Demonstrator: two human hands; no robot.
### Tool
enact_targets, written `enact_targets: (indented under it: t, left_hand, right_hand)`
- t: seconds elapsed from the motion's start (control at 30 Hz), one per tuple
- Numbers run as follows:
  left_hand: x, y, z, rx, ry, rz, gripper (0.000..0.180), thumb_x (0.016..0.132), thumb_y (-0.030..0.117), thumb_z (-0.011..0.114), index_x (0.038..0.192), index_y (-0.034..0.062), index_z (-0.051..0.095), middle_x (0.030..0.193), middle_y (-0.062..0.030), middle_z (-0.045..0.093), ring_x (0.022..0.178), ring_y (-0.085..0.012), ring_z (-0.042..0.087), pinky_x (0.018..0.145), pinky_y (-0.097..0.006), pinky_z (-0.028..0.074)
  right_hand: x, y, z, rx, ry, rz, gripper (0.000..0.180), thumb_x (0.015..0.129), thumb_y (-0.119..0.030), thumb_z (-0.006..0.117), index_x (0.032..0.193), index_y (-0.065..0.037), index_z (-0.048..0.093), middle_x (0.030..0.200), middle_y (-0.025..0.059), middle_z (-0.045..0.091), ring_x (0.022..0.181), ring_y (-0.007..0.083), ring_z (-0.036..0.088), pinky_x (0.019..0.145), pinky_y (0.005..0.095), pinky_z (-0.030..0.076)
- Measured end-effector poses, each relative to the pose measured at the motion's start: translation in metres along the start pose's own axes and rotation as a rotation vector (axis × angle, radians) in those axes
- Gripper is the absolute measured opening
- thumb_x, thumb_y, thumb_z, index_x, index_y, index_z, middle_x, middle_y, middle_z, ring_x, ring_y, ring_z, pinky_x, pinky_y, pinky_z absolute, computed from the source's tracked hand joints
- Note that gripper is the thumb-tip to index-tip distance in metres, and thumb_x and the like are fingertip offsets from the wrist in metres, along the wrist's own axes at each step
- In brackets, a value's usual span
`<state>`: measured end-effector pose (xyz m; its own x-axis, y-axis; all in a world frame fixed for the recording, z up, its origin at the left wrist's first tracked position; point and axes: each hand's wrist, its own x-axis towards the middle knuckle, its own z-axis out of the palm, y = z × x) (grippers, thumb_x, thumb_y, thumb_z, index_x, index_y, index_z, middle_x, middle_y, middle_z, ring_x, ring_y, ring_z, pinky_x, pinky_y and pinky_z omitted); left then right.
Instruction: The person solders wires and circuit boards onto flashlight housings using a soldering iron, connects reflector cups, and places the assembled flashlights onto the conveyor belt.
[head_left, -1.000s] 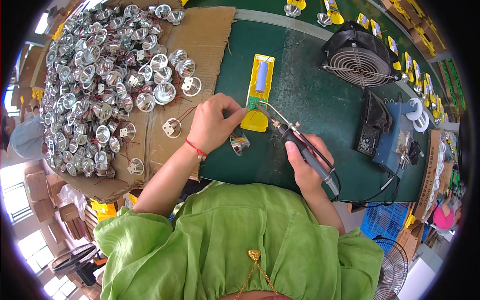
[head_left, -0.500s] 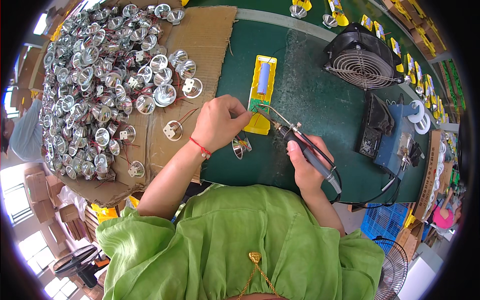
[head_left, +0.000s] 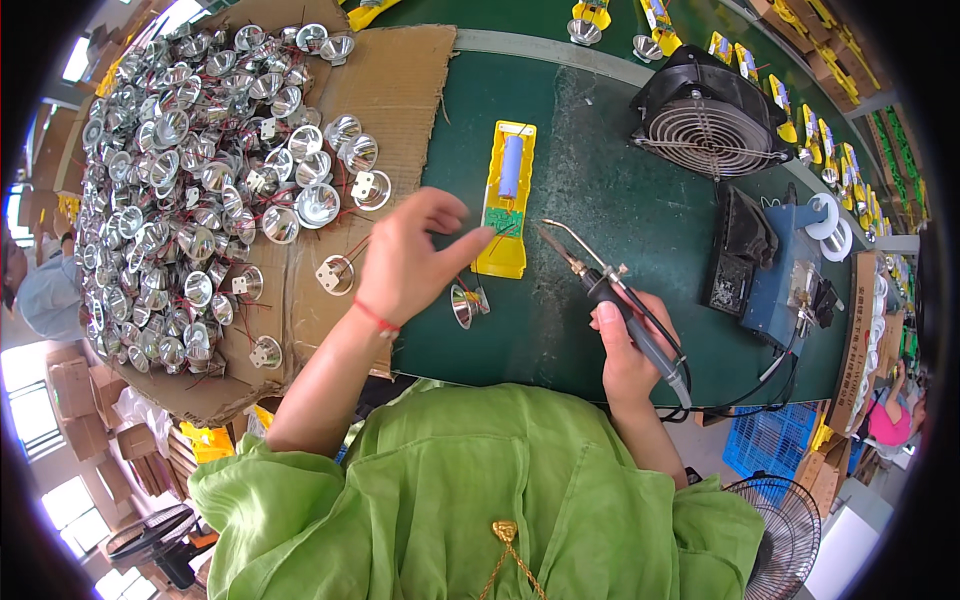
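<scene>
While I watched from afar, the long yellow plastic housing (head_left: 500, 262) lay on the dark green counter (head_left: 600, 180) between both hands, a purple cylindrical battery (head_left: 511, 170) and green circuit board (head_left: 503, 222) inside it. The left hand (head_left: 400, 260) had its fingers spread beside it, apparently empty; the right hand (head_left: 630, 362) had its fingers wrapped round a grey-and-black soldering iron (head_left: 652, 350), tip clear of the board. I judged this unit partway done: its shiny silver reflector (head_left: 461, 306) lay outside (whether wired, I couldn't tell), and a heap of similar reflectors (head_left: 173, 127) remained.

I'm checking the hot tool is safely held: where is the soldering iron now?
In the head view, the soldering iron is in the right hand, right of the yellow casing.
</scene>
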<state>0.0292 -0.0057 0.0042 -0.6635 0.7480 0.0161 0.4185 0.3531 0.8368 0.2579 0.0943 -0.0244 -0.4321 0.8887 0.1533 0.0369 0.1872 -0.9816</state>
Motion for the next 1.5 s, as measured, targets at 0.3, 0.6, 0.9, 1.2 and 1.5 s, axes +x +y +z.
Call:
enact_targets:
  t: [0.3, 0.6, 0.9, 1.2, 1.5]
  left_hand:
    - [-0.052, -0.004, 0.003, 0.171, 0.051, 0.264, 0.019, 0.071, 0.010, 0.079, 0.085, 0.0018, 0.069, 0.086, -0.0080, 0.062, 0.081, -0.0235, 0.060, 0.070, -0.034, 0.049]
    - [-0.012, -0.007, -0.008, -0.358, 0.076, -0.117, 0.013, 0.093, 0.011, 0.059, 0.094, -0.0017, 0.064, 0.087, -0.0071, 0.068, 0.082, -0.0104, 0.064, 0.071, -0.024, 0.049]
    - [-0.015, -0.006, 0.011, -0.119, -0.179, -0.182, 0.019, 0.087, 0.016, 0.066, 0.090, -0.0024, 0.069, 0.072, -0.0073, 0.069, 0.062, -0.0093, 0.064, 0.057, -0.023, 0.048]
    - [-0.012, -0.002, 0.019, 0.075, -0.153, -0.033, 0.013, 0.080, 0.012, 0.071, 0.083, 0.0000, 0.071, 0.082, -0.0065, 0.055, 0.068, -0.0143, 0.058, 0.061, -0.027, 0.047]
    - [-0.010, -0.008, 0.017, 0.030, -0.156, -0.046, 0.013, 0.079, 0.014, 0.069, 0.080, 0.0007, 0.071, 0.083, -0.0073, 0.055, 0.065, -0.0170, 0.056, 0.059, -0.030, 0.046]
  right_hand:
    - [-0.002, -0.002, -0.010, 0.072, 0.010, 0.078, 0.022, 0.082, -0.005, 0.073, 0.098, 0.005, 0.063, 0.077, 0.0080, 0.066, 0.063, 0.0083, 0.059, 0.056, 0.0201, 0.047]
    - [-0.003, -0.011, -0.017, 0.022, -0.005, 0.071, 0.021, 0.081, -0.008, 0.074, 0.097, 0.003, 0.065, 0.078, 0.0052, 0.066, 0.066, 0.0073, 0.058, 0.059, 0.0207, 0.046]
    - [0.002, -0.007, -0.011, 0.007, -0.055, 0.033, 0.021, 0.080, -0.008, 0.074, 0.096, 0.002, 0.065, 0.078, 0.0055, 0.067, 0.065, 0.0078, 0.059, 0.058, 0.0214, 0.047]
    - [0.012, -0.017, 0.000, -0.101, -0.218, -0.120, 0.022, 0.081, -0.007, 0.074, 0.096, 0.003, 0.063, 0.078, 0.0093, 0.066, 0.066, 0.0129, 0.064, 0.058, 0.0247, 0.050]
    - [0.014, -0.020, 0.010, -0.104, -0.230, -0.091, 0.021, 0.081, -0.007, 0.073, 0.096, 0.003, 0.063, 0.076, 0.0087, 0.066, 0.064, 0.0122, 0.064, 0.057, 0.0242, 0.050]
